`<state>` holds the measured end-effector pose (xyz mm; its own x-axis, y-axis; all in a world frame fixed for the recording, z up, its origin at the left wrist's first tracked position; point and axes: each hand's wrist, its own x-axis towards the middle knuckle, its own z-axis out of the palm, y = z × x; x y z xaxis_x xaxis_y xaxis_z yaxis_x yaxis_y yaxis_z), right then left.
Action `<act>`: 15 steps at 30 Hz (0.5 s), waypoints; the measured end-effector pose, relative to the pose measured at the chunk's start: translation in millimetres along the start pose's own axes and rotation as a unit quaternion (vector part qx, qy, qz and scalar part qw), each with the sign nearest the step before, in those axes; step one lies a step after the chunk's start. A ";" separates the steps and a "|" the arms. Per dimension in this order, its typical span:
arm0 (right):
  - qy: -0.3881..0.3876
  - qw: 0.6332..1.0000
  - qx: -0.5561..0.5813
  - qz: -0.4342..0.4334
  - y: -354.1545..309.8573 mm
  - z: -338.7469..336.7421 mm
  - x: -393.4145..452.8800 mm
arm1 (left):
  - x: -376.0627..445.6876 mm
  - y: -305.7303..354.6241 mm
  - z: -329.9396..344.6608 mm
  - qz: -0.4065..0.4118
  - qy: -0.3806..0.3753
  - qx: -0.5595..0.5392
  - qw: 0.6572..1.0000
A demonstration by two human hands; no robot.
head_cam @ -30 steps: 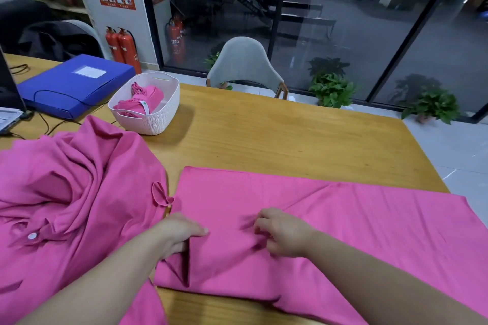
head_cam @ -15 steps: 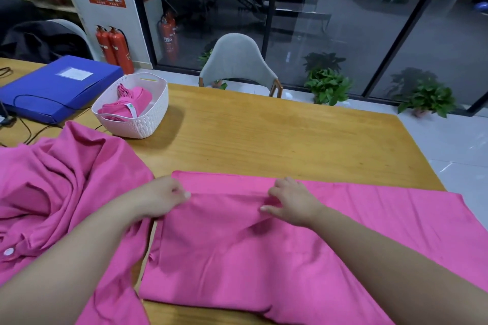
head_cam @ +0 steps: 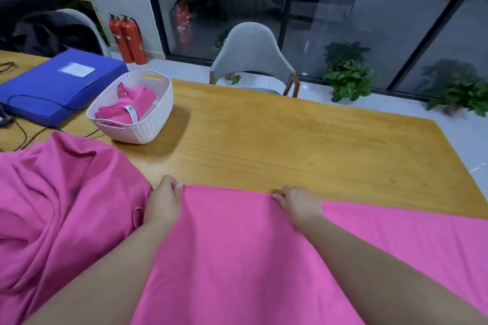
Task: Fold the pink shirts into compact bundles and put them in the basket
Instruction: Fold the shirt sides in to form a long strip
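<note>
- The wooden table [head_cam: 303, 145] is a smooth, honey-coloured slab with a fine grain; everything below is placed against it.
- A white plastic basket [head_cam: 148, 126] with a woven-pattern wall and rounded corners stands at the table's far left; a folded pink bundle [head_cam: 126, 108] with a white tag lies inside it.
- The pink shirt [head_cam: 250, 258], soft matte knit, lies flat along the table's near edge, its far edge a straight folded line.
- A crumpled pink shirt [head_cam: 60, 206] sits heaped in deep creases at the table's near left, touching the flat one.
- The left hand [head_cam: 163, 203] pinches the folded edge at its left end, fingers curled over the cloth.
- The right hand [head_cam: 298, 203] grips the same edge further right, fingertips tucked onto the fold.
- Half a second ago both hands were closer together and nearer the person; now they are spread wider and the fold has been carried to the far edge.
- A blue box file [head_cam: 52, 87], stiff and rectangular, lies beyond the basket at the table's far left corner.
</note>
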<state>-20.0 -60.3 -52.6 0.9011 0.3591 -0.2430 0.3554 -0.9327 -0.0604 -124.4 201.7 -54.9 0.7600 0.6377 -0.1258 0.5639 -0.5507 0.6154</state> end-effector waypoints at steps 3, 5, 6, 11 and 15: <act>0.001 1.000 -0.008 -0.019 1.1 5.0 5.4 | 6.2 2.2 5.0 0.025 0.008 0.056 0.998; -0.003 1.000 0.000 -0.028 2.3 7.4 8.6 | 8.1 4.0 5.8 0.038 0.014 0.084 0.996; -0.002 1.000 0.003 -0.029 2.7 9.4 9.9 | 8.3 4.1 7.1 0.042 0.013 0.097 0.994; 0.011 1.000 -0.020 0.000 -3.8 14.1 10.4 | 8.0 9.7 12.8 0.020 0.011 0.122 0.992; 0.120 0.991 -0.026 0.059 -16.1 14.9 0.0 | 10.0 23.8 11.6 -0.039 0.005 0.113 0.993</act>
<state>-29.4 -45.8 -66.1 0.9678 0.2516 -0.0087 0.2516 -0.9678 0.0070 -99.6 188.8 -50.5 0.7086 0.6877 -0.1580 0.6799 -0.6057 0.4133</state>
